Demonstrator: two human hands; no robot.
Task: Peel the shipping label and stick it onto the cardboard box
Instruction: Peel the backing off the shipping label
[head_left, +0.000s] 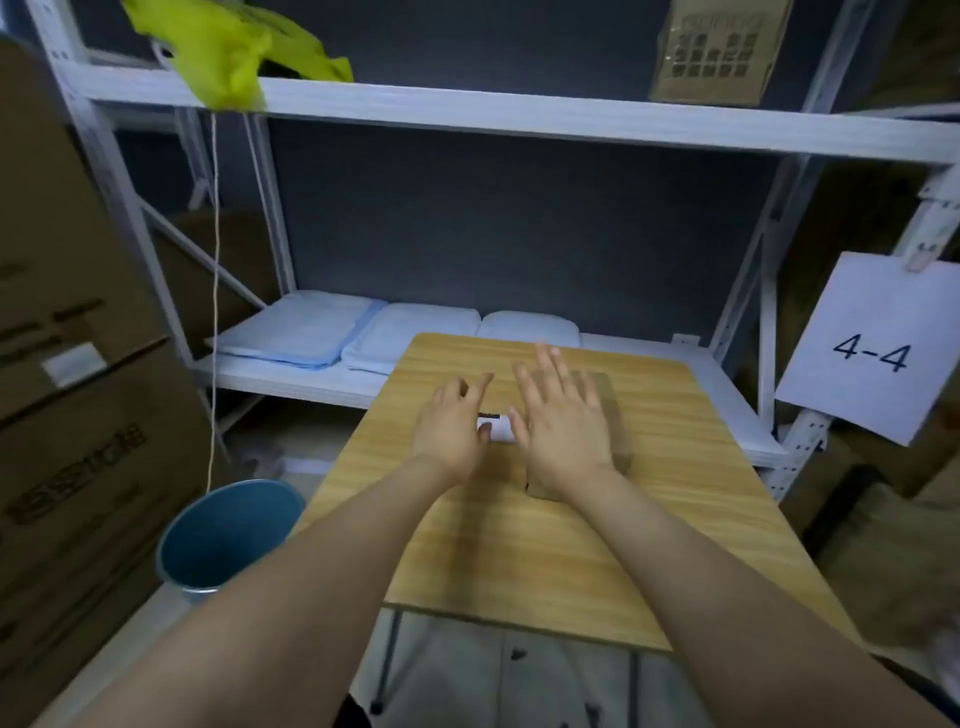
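Note:
A brown cardboard box (608, 410) lies on the wooden table (545, 545), mostly hidden under my hands. A white shipping label (500, 428) with a black strip shows in the gap between my hands, on the box top. My left hand (454, 431) hovers over the box's left part with fingers spread, the thumb tip touching the label. My right hand (558, 421) lies flat and open over the box, fingers apart and pointing away. Neither hand holds anything.
A blue bucket (223, 540) stands on the floor left of the table. Large cardboard cartons (78, 389) rise at the left. A white metal rack (467, 109) behind the table holds folded pale-blue packs (363, 332). A "4-4" paper sign (878, 348) hangs at right.

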